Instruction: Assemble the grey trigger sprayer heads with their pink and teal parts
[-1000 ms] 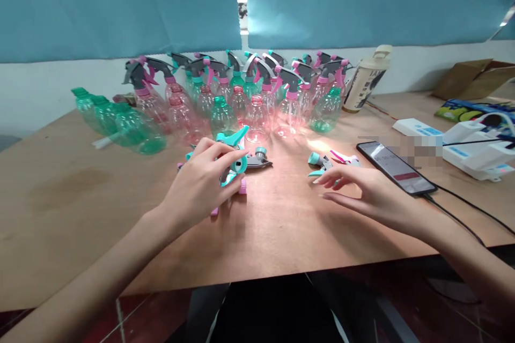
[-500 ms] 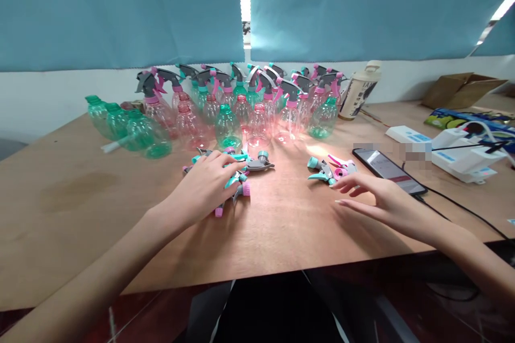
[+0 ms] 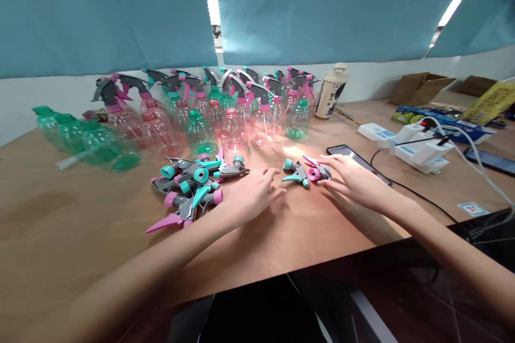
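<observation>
My right hand (image 3: 352, 179) has its thumb and fingers on either side of a pink and grey spray trigger head (image 3: 321, 172), which lies on the table. Just left of it is a teal and grey trigger head (image 3: 296, 174). My left hand (image 3: 253, 195) hovers low over the wood, fingers apart and holding nothing, pointing toward the teal one. To the left of that hand is a pile of trigger heads (image 3: 189, 185) in grey, teal and pink. Behind the pile stand clear bottles without heads, among them a pink bottle (image 3: 234, 134) and a green bottle (image 3: 201, 136).
Several bottles with trigger heads (image 3: 261, 110) fill the back. Green bottles (image 3: 90, 142) group at the left. A phone (image 3: 360, 161), a power strip (image 3: 420, 147), cables, a cream shaker cup (image 3: 330, 91) and a cardboard box (image 3: 420, 88) occupy the right.
My left hand has left the pile and moved right across the table. My right hand has closed in around the pink and grey trigger head. The view has turned rightward.
</observation>
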### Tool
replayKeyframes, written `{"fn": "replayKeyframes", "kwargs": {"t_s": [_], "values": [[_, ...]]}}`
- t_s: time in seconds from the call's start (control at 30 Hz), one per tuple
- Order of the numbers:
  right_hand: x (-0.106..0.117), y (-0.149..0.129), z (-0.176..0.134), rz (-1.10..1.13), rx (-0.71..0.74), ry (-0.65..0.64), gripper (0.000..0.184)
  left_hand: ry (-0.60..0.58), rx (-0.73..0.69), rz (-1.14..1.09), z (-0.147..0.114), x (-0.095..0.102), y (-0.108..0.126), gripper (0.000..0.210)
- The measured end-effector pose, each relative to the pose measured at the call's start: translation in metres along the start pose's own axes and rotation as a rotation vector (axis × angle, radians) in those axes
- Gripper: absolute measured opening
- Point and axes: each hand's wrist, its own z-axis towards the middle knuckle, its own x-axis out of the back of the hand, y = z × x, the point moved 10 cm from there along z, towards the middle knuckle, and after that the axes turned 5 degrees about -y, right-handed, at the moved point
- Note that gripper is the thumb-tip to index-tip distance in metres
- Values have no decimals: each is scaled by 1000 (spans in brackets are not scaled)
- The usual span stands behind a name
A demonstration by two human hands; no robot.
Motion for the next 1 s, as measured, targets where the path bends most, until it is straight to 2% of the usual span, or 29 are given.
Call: {"fn": "replayKeyframes", "kwargs": {"t_s": [0.1,0.2,0.3,0.43,0.53,0.73,0.87,1.0], "values": [[-8,-3,11,-34,67,-35,51,32,31,-45,22,-13,-4,42],[-15,-1,20,-44,90,-46,38,47,29,-81,33,-18,-4,37],[-15,0,26,-42,104,-41,26,56,19,-110,30,-16,-4,30],[0,-11,24,-4,136,12,28,100,43,-135,10,-4,-7,27],[24,-28,17,94,165,136,21,139,46,-159,-8,8,-7,21],[48,-81,10,247,250,209,17,295,-9,-212,-47,44,-1,10],[49,-115,17,324,318,162,18,433,-52,-229,-74,70,1,7],[33,-136,33,479,373,29,20,568,-96,-160,-94,84,-1,11]]}}
